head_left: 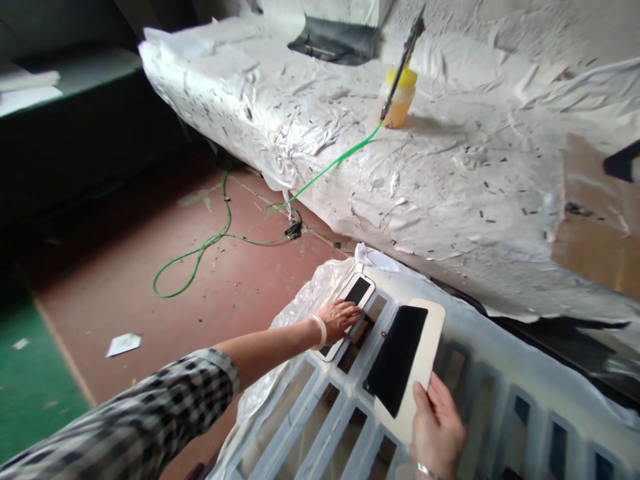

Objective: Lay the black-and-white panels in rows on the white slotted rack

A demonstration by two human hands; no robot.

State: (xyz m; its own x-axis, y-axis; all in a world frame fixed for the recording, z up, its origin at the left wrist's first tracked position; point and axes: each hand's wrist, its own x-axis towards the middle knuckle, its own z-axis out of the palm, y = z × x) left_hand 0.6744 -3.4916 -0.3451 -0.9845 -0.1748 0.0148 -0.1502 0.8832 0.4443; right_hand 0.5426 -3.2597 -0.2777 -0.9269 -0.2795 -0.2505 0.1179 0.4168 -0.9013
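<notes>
My right hand (437,423) pinches the lower right edge of a cream panel (431,337) with a broad black area, tilted above a slatted, pale plastic-covered rack (345,393). To its left, my left hand (337,319) lies over a narrower white-framed piece (369,285) with a black middle, which rests on the rack. The left fingers are close together across that piece and hide its middle part; whether they grip it is not clear.
Behind the rack stretches a bench under wrinkled white sheeting (320,133). On it stand a yellow-lidded jar (400,100) and a dark tool (403,60) with a green hose (335,162) trailing to the red floor (150,320). Cardboard (595,227) lies at the right.
</notes>
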